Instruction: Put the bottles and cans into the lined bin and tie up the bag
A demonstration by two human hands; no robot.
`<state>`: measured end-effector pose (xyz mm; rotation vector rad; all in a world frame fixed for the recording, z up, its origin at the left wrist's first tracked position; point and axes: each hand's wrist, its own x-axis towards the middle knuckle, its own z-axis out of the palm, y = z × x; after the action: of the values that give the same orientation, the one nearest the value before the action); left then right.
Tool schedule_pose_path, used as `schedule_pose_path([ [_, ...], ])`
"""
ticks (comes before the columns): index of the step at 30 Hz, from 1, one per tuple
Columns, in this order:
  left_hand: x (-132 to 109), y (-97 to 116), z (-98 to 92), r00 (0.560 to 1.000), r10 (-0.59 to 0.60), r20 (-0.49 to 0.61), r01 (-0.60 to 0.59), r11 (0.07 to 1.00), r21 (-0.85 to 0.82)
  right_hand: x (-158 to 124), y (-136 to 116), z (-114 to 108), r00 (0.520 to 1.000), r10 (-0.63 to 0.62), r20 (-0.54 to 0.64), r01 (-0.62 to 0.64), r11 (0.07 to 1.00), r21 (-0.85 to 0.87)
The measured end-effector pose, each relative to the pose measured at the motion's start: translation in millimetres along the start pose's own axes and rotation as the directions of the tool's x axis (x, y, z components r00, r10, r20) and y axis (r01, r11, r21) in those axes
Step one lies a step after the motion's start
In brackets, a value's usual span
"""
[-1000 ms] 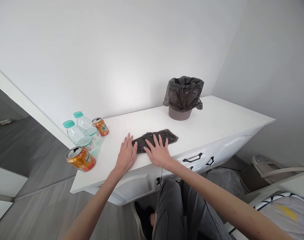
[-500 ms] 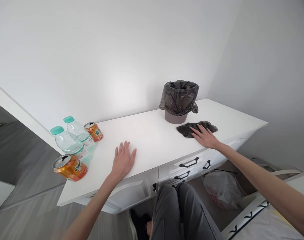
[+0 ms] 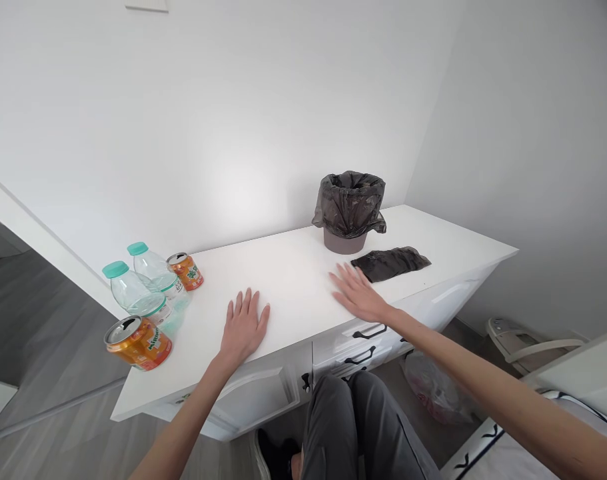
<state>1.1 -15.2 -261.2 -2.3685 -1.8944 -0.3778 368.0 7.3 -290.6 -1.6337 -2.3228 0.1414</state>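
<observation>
My left hand lies flat on the white tabletop, fingers spread, with nothing in it. My right hand, also open and empty, is over the tabletop just left of a folded black plastic bag. Behind the bag stands a brownish bin lined with a black bin bag folded over its rim. Left of my left hand are two clear plastic bottles with teal caps, the nearer bottle and the farther bottle, plus two orange soda cans, a front can and a back can.
A white wall runs along the back of the tabletop, and a grey wall stands at the right. Below the front edge are drawers with black handles. A clear plastic bag sits on the floor at right.
My right hand has come off the black plastic bag and moved left. The bag now lies flatter and neater. My left hand stays in place; the view has tilted slightly.
</observation>
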Motion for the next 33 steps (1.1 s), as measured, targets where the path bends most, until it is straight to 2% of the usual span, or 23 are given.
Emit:
schedule_pose_path([
  [3,-1.5,0.8,-3.4,1.0,0.004,0.003,-0.004,1.0,0.006,18.7,-30.6,7.4,0.995,-0.075,0.07,0.073,0.997,0.031],
  [9,-4.6,2.9,-7.0,0.999,-0.003,0.033,0.003,1.0,0.013,38.7,-65.5,1.7,0.99,0.028,0.139,-0.037,0.997,0.062],
  [15,-6.1,-1.1,-2.4,1.0,0.01,-0.007,-0.01,1.0,0.002,35.8,-68.2,-3.3,0.985,0.027,0.171,-0.035,0.999,0.041],
  [33,-7.4,-0.3,-6.3,1.0,0.008,0.025,-0.009,1.0,0.025,34.7,-68.9,-2.0,0.987,0.039,0.154,-0.047,0.997,0.053],
])
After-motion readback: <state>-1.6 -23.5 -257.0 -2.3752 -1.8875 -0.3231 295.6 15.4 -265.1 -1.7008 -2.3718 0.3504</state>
